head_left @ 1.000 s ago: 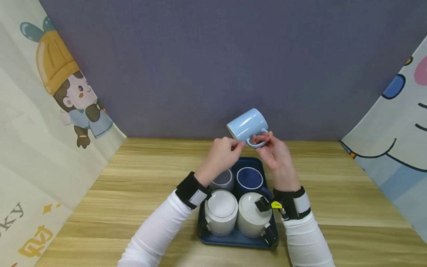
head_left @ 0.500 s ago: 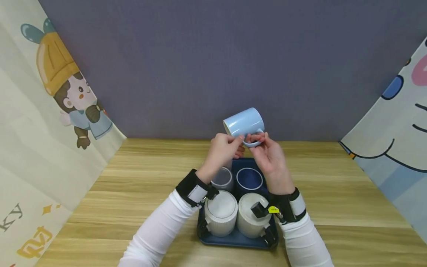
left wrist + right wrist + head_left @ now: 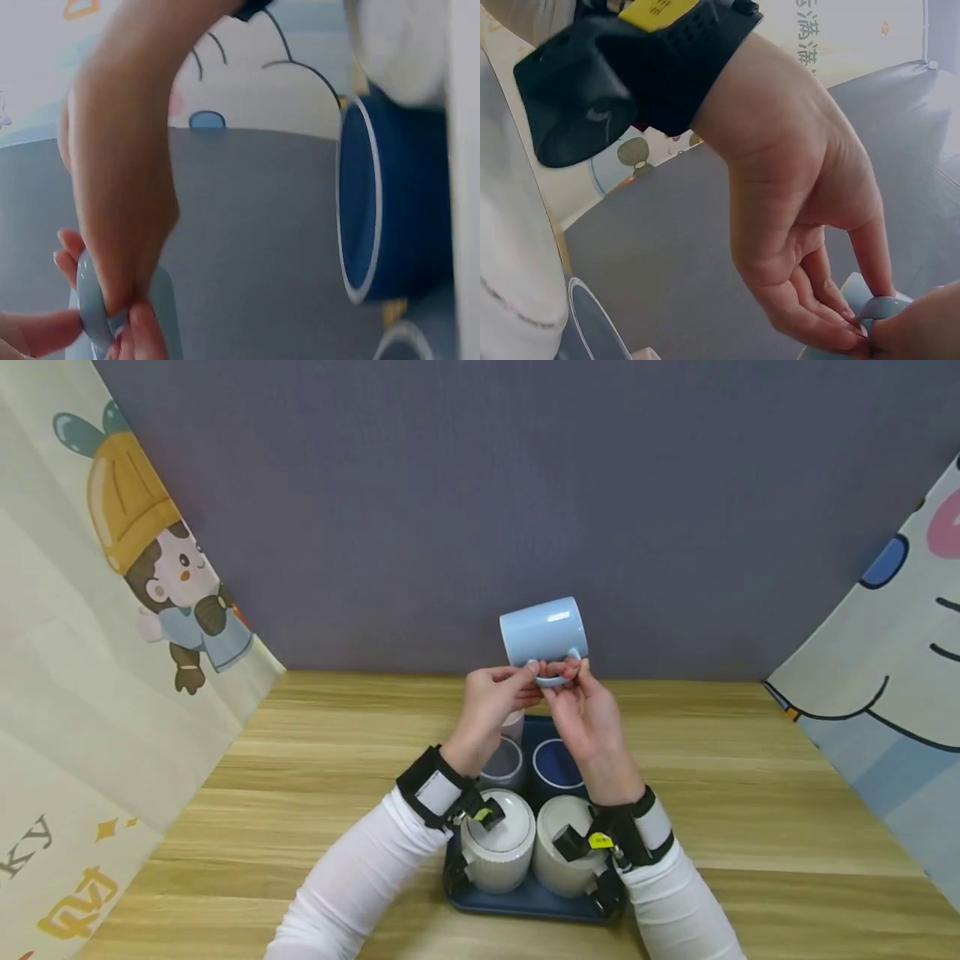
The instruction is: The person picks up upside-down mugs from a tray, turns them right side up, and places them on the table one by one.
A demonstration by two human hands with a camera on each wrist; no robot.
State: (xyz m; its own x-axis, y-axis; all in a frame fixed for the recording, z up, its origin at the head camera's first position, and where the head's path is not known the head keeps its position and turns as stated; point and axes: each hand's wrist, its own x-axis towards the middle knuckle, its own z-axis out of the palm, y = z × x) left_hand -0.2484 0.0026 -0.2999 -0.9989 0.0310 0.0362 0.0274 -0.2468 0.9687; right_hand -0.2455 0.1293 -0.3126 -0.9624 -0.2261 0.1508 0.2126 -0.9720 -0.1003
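Note:
A light blue mug (image 3: pixel 543 631) is held up on its side above the far end of the tray, with its mouth to the left and its handle (image 3: pixel 555 680) facing down. My left hand (image 3: pixel 489 706) pinches the handle near the rim end between thumb and fingers. At the base end, fingers of my right hand (image 3: pixel 596 727) curl round the same handle. The left wrist view shows the handle (image 3: pixel 91 300) between fingertips. In the right wrist view only part of the mug shows, and fingers hide some of the handle.
Under the hands, a dark blue tray (image 3: pixel 517 902) stands on the wooden table (image 3: pixel 360 827). On it are upturned white mugs (image 3: pixel 497 864) with black handles, a grey mug (image 3: pixel 501 762), a navy mug (image 3: pixel 557 764) and a partly hidden pale pink mug (image 3: pixel 513 727). A grey panel (image 3: pixel 390 527) rises behind.
The mug has shifted slightly left and turned closer to level. My right hand has moved left along with it, and the left hand's thumb and fingers now grip the handle.

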